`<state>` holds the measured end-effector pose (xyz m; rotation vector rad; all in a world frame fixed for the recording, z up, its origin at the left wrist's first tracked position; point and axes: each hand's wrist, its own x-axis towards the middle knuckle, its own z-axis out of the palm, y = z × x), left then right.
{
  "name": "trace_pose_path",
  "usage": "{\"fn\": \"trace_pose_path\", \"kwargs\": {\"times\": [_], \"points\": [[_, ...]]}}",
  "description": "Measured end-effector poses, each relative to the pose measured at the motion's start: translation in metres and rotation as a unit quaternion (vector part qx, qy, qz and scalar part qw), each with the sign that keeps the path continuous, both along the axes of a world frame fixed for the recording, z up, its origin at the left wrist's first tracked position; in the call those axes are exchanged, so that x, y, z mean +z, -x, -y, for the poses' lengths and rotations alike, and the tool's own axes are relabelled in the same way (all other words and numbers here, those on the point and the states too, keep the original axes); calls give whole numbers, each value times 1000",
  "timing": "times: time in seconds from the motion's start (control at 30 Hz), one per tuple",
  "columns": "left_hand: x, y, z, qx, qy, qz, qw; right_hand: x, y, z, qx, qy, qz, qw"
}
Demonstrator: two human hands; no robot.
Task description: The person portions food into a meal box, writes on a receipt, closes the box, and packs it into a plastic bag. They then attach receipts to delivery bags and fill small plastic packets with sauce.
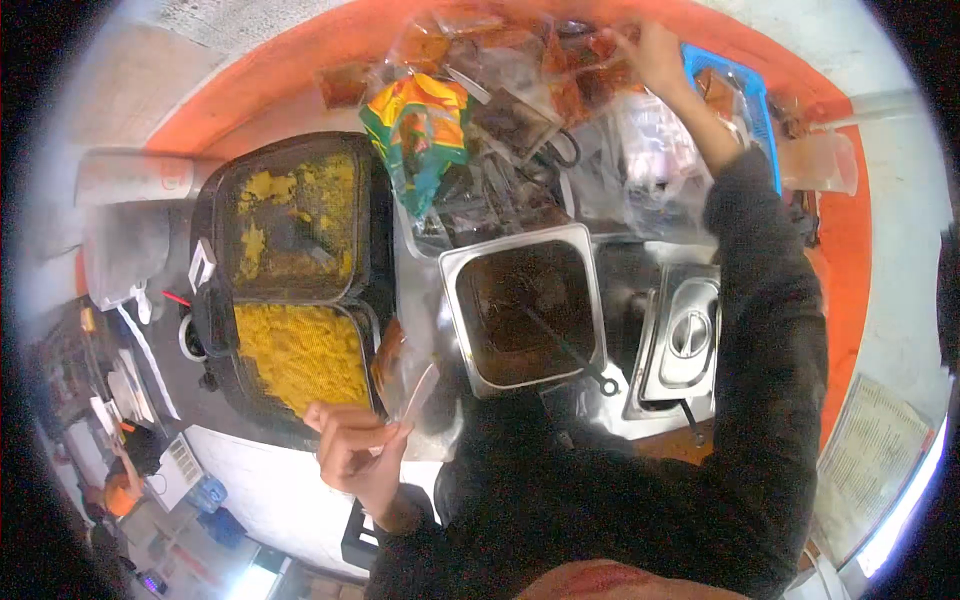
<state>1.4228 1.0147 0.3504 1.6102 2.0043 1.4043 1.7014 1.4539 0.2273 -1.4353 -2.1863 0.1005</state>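
Observation:
My left hand [362,458] is closed in a pinch at the front, gripping the edge of a small clear plastic bag [420,395]. Something brownish shows in that bag's upper part, beside the food warmer. At the back right, my right hand [657,62] is stretched out over clear bags with reddish-brown contents [575,65]. Its fingers look extended and apart, though a little blurred; whether they touch a bag is unclear. Close by that hand stands a blue plastic basket [768,110].
A steel pan of dark brown sauce [520,300] with a ladle [570,345] sits in the middle. A lidded steel container [688,340] stands right of it. On the left is a black case of yellow food [300,350]. A green-yellow packet [420,130] lies behind.

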Motion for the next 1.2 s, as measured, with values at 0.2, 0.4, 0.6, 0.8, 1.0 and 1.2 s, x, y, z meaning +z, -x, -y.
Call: {"fn": "trace_pose_path", "kwargs": {"times": [0.2, 0.4, 0.6, 0.8, 1.0, 1.2], "points": [[-14, 15, 19, 40, 65, -16, 997, -32, 20, -23, 20, -19, -61, 998], [-8, 12, 15, 57, 79, 18, 995, 57, 18, 62, -10, -27, -119, 993], [1, 5, 24, 42, 52, 34, 997, 151, 16, 164, -4, 2, -258, 966], [24, -6, 47, 38, 4, 23, 999, 209, 24, 245, 42, 42, -382, 922], [37, -11, 83, 52, -23, -1, 998, 250, 25, 306, 105, 30, -408, 906], [39, -17, 109, 64, -22, -15, 998, 256, 22, 335, 146, 26, -406, 902]]}}
